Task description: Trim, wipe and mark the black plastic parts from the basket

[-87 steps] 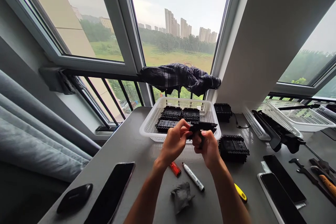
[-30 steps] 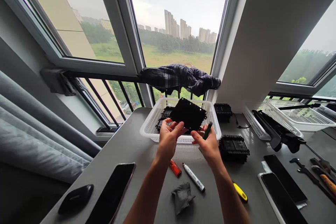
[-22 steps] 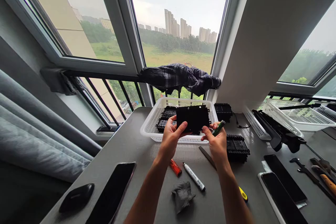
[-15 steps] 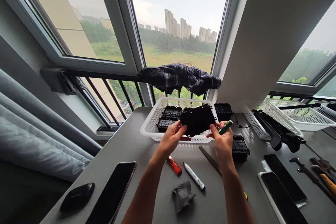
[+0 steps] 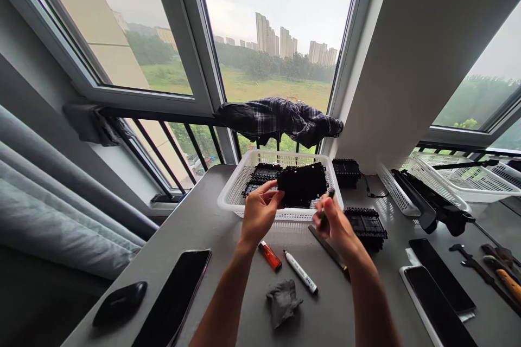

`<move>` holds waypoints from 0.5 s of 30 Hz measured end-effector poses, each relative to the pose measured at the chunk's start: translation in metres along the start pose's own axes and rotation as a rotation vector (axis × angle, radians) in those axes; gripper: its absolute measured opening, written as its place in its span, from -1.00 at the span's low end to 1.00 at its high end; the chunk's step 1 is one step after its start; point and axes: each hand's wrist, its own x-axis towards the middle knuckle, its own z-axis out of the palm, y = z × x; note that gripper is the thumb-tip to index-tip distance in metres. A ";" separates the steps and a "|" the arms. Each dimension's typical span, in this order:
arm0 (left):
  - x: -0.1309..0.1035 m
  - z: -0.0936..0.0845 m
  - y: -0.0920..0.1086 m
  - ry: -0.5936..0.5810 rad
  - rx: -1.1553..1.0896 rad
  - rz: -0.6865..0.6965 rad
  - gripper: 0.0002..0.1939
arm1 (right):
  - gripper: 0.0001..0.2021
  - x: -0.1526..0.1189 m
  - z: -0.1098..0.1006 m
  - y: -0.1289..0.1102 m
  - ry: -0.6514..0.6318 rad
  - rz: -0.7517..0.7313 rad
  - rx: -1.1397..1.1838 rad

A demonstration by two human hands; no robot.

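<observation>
My left hand (image 5: 260,211) pinches the lower left corner of a flat black plastic panel (image 5: 302,185), holding it tilted above the near side of a white mesh basket (image 5: 228,207). Notched edges show on the panel. To the right and slightly below, my right hand (image 5: 336,225) is closed around a slim green tool (image 5: 324,218), dark at its upper end; motion blur hides its exact kind. This hand is apart from the panel. More black plastic panels (image 5: 260,174) lie inside the basket. A stack of similar black parts (image 5: 368,226) sits beyond my right hand.
On the grey table (image 5: 211,303) lie an orange-red lighter (image 5: 270,256), a white marker (image 5: 300,272), a crumpled grey cloth (image 5: 284,302) and a flat dark file-like tool (image 5: 328,246). Phones (image 5: 442,279), wrenches (image 5: 484,271) and baskets (image 5: 401,195) stand right; a mouse (image 5: 120,303) left.
My right hand has let go of the panel's right side and moved down and left, the green tool now swung upright in it. The panel has shifted slightly left, held by my left hand alone.
</observation>
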 end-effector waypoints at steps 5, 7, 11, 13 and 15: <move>-0.007 0.005 0.004 0.013 0.077 0.096 -0.62 | -0.49 0.004 0.026 0.009 -0.386 0.275 0.223; -0.010 0.007 0.005 -0.020 0.114 0.146 -0.68 | -0.56 0.008 0.029 0.012 -0.375 0.292 0.267; -0.015 0.010 0.008 -0.077 0.230 0.228 -0.74 | -0.68 0.013 0.026 0.012 -0.381 0.297 0.320; -0.017 0.011 0.009 -0.071 0.300 0.271 -0.76 | -0.71 0.015 0.023 0.011 -0.388 0.315 0.331; -0.018 0.011 0.009 -0.069 0.350 0.310 -0.77 | -0.73 0.015 0.023 0.012 -0.372 0.334 0.339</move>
